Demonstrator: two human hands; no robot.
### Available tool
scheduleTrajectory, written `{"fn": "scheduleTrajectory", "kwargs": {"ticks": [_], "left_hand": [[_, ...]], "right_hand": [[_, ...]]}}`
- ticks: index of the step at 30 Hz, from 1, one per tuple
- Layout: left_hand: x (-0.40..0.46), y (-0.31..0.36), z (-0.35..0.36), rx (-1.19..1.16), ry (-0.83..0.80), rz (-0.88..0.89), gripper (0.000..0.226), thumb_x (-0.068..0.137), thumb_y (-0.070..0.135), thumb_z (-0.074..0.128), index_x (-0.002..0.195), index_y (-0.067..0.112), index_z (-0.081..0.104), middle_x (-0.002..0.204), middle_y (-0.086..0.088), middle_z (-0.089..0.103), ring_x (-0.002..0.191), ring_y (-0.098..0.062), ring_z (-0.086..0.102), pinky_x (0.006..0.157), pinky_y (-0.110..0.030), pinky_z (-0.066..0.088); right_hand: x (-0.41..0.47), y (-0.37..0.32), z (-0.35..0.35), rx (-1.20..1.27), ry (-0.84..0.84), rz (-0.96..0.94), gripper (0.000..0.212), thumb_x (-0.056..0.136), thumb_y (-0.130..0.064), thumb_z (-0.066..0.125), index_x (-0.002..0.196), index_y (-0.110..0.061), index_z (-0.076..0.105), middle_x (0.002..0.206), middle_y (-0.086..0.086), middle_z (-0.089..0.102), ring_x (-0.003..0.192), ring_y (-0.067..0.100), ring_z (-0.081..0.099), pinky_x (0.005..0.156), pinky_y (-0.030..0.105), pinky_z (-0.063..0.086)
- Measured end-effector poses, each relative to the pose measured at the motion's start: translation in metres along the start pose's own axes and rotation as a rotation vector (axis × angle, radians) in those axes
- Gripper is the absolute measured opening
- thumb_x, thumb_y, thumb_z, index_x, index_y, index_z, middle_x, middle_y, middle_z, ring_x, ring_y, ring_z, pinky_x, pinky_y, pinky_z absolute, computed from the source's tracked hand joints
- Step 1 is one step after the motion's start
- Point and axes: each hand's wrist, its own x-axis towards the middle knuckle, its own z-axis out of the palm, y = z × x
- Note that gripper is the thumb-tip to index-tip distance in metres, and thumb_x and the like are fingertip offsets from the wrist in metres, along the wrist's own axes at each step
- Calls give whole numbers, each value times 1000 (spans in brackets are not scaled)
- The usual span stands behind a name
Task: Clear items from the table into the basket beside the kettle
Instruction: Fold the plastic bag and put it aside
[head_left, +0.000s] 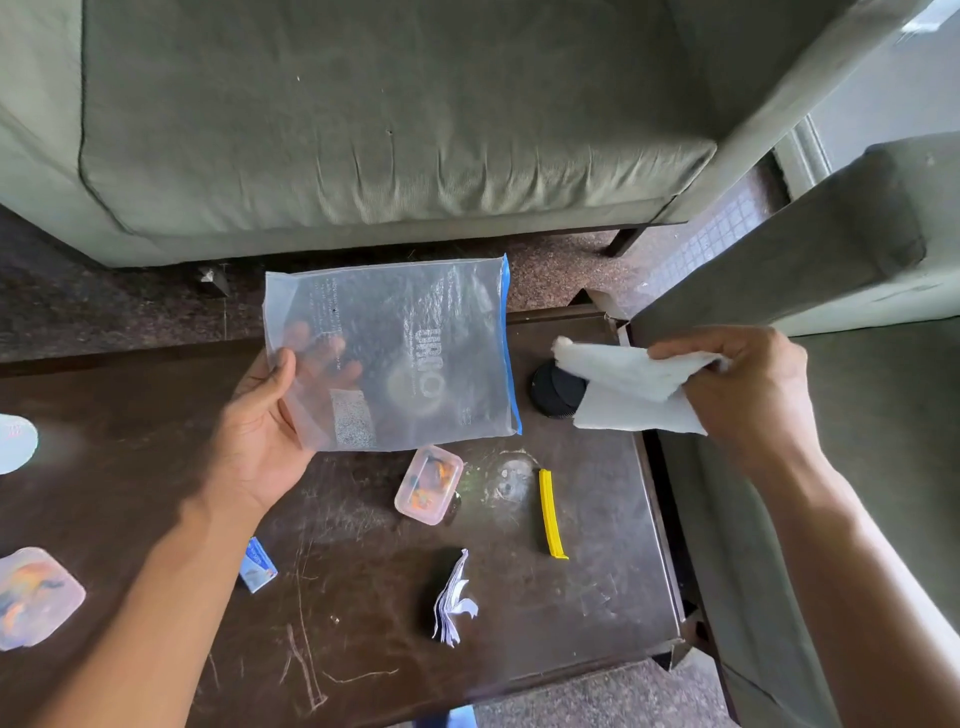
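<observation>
Over the dark scratched desk (597, 571), left hand (262, 431) pinches a clear zip bag (405, 353) — blue seal edge, sideways grey print, unreadable. Right hand (748, 395) grips a white tissue (634, 395) above a black cap (553, 389). On the desk: yellow clip (550, 514), small pink container (428, 486), folded papers (454, 603).

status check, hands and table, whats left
Left hand holds clear zip bag; right hand grips white tissue. On table: small container, yellow clip, folded papers, black cap. Basket not in view.
</observation>
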Motion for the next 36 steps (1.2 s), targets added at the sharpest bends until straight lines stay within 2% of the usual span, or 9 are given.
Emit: {"fn": "scheduleTrajectory", "kwargs": {"ticks": [3, 7, 12, 16, 19, 22, 29, 33, 36], "left_hand": [[0, -4, 4, 1, 14, -11, 61, 121, 15, 34, 94, 29, 87, 110, 3, 88, 102, -24, 87, 97, -42, 68], [1, -7, 8, 1, 29, -25, 55, 120, 12, 37, 96, 26, 84, 110, 1, 88, 102, -26, 86, 94, -42, 70], [1, -8, 11, 5, 31, -37, 59, 120, 13, 37, 87, 28, 84, 112, 3, 87, 106, -25, 85, 105, -49, 61], [4, -9, 11, -20, 49, -46, 52, 119, 13, 40, 91, 27, 81, 114, 4, 87, 111, -26, 84, 105, -49, 62], [3, -8, 13, -17, 46, -56, 57, 120, 14, 37, 92, 27, 85, 112, 2, 87, 108, -26, 85, 103, -47, 63], [3, -9, 14, -20, 51, -60, 55, 120, 14, 37, 93, 26, 83, 111, 3, 87, 109, -26, 84, 102, -47, 64], [2, -11, 15, -25, 39, -66, 55, 119, 14, 38, 88, 26, 81, 109, 3, 88, 108, -22, 85, 101, -45, 65], [1, -12, 15, -19, 11, -64, 62, 120, 15, 36, 89, 29, 88, 111, 4, 88, 108, -22, 85, 104, -45, 63], [0, -12, 15, -33, 6, -59, 63, 120, 15, 36, 88, 29, 88, 111, 4, 88, 108, -24, 86, 104, -45, 63]], "right_hand": [[9, 4, 2, -16, -13, 20, 51, 72, 3, 49, 76, -35, 83, 89, -14, 77, 86, 5, 68, 66, 21, 54], [25, 0, 6, -75, -43, 28, 47, 70, 5, 52, 69, -32, 80, 83, -9, 75, 74, 6, 66, 54, 16, 45], [44, -13, 18, -157, -52, -24, 45, 69, 5, 50, 73, -25, 82, 80, 3, 76, 73, 26, 70, 60, 28, 60], [54, -20, 32, -222, -50, -44, 47, 66, 6, 46, 74, -23, 82, 76, 0, 70, 71, 29, 65, 55, 20, 46], [51, -22, 39, -244, -44, -85, 47, 66, 7, 48, 73, -23, 82, 70, -1, 66, 66, 28, 62, 53, 18, 42], [47, -20, 46, -262, -45, -125, 44, 68, 9, 50, 76, -20, 83, 76, 9, 71, 71, 33, 65, 61, 27, 50], [34, -10, 72, -313, -95, -122, 49, 73, 9, 50, 91, -21, 84, 94, 16, 74, 82, 43, 69, 69, 44, 64], [27, -4, 83, -323, -158, -97, 49, 77, 7, 52, 95, -25, 84, 101, 16, 75, 90, 41, 70, 71, 35, 59], [25, -5, 81, -329, -189, -95, 49, 80, 4, 53, 104, -28, 82, 109, 14, 76, 95, 39, 70, 77, 37, 60]]}}
